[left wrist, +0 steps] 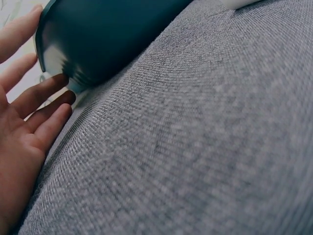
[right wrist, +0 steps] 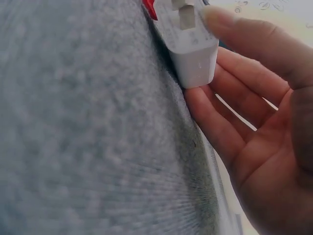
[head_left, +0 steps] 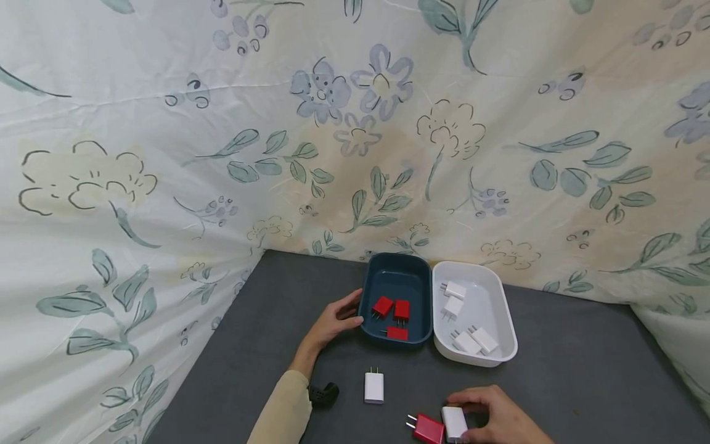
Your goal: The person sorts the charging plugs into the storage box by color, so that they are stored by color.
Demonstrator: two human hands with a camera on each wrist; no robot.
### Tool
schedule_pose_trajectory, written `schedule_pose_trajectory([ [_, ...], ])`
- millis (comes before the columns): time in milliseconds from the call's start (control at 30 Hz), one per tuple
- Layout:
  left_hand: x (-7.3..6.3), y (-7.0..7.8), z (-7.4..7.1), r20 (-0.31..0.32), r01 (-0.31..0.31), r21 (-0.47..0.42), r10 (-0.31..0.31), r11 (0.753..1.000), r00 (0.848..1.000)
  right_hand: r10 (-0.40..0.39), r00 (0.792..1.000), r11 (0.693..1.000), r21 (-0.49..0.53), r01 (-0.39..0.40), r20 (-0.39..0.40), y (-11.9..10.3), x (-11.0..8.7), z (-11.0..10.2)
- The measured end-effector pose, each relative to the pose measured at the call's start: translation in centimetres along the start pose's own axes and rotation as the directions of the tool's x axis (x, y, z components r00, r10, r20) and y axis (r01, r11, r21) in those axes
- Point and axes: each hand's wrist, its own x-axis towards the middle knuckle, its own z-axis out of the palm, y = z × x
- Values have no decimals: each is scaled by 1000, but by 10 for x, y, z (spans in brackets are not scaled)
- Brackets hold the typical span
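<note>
In the head view my right hand holds a white plug charger between thumb and fingers. In the right wrist view the same charger sits at the fingertips, low against the grey cloth. A red plug charger lies just left of it, prongs to the left. My left hand rests its fingertips on the left side of the dark blue tray, fingers fairly straight. Another white charger lies on the cloth between the hands, prongs pointing away.
Inside the blue tray are three red chargers. A white tray stands against its right side, with several white chargers. A floral cloth hangs behind the grey surface. A black device is at the left wrist.
</note>
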Motion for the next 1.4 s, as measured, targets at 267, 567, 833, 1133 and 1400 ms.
schedule_pose_trajectory([
  [267, 0, 0, 1, -2, 19, -4, -19, 1000, 1000, 18, 999, 999, -26, -19, -39, -5, 5, -5],
  [567, 2, 2, 0, 11, 35, 0, -35, 999, 999, -120, 983, 980, -173, 95, -142, -10, 9, -7],
  [833, 4, -13, 0, -22, 30, -10, -30, 1000, 999, -171, 962, 973, -189, 132, -212, -14, 11, -7],
  [1133, 5, -18, -1, -16, 29, -5, -29, 1000, 999, -228, 925, 956, -248, 154, -304, -21, 14, -7],
  [1400, 8, -32, -1, -42, 13, -9, -13, 1000, 999, -301, 889, 928, -321, 189, -346, -29, 17, -11],
])
